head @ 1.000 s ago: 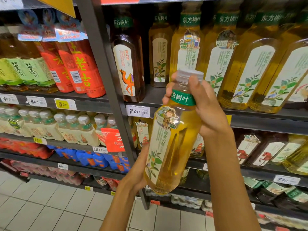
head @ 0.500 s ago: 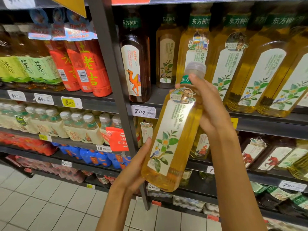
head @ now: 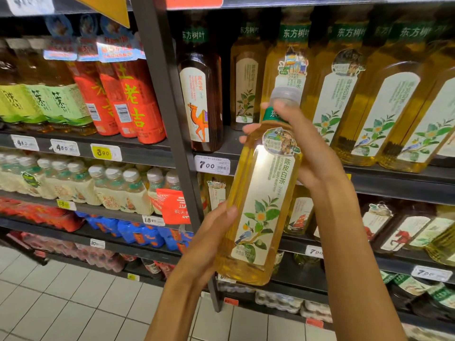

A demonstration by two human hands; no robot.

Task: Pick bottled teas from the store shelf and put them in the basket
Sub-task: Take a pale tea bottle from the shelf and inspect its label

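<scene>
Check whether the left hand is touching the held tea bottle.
Touching. The head view shows the left hand cupping the lower side of the yellow tea bottle, thumb lying against its front edge with no gap.

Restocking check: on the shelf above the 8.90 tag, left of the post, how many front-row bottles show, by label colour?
Red-label bottles: 3
Green-label bottles: 3
Total: 6
</scene>
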